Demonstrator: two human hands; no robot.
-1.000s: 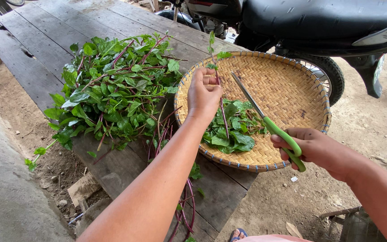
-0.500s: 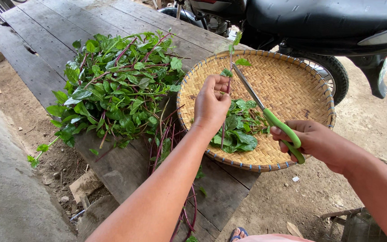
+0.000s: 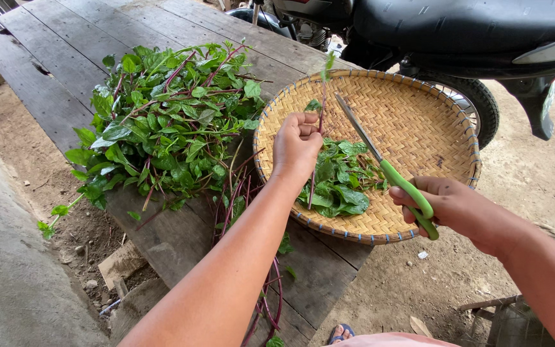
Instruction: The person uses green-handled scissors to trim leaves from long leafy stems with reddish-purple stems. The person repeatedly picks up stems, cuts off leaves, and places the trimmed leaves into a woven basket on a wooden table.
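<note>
A person trims leafy greens over a round woven bamboo tray point(image 3: 419, 109) set on a weathered grey plank table point(image 3: 65, 45). The left hand point(image 3: 297, 144) pinches a thin reddish stem point(image 3: 319, 122) upright above a small heap of cut green leaves point(image 3: 338, 183) in the tray; the right hand point(image 3: 451, 205) is closed round the handles of green-handled scissors point(image 3: 387, 170), blades together and pointing toward the stem. The step appears to be snipping leaves off; the next cut likely calls for parting the blades at a leaf joint. A large bundle of uncut red-stemmed greens point(image 3: 162, 122) lies beside the tray. Compared with half a second ago, the stem stands higher and more upright.
</note>
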